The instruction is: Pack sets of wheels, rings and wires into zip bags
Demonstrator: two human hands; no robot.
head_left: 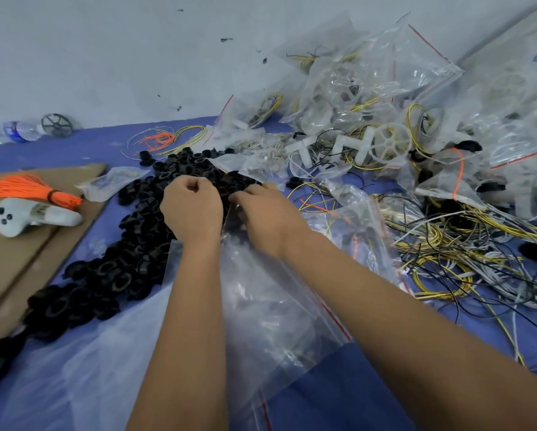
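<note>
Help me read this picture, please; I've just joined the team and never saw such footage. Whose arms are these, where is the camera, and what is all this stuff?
There is no machine here: a person wears a camera on the head, looking down at their own arms. The left hand is curled into a fist; whether its grip holds anything I cannot tell. The right hand fingers the top of a clear zip bag. On the blue cloth lie a heap of black rings, loose yellow, grey and black wires, and, farther back, packed bags with white wheels. At left, an orange wire bundle rests on cardboard.
</note>
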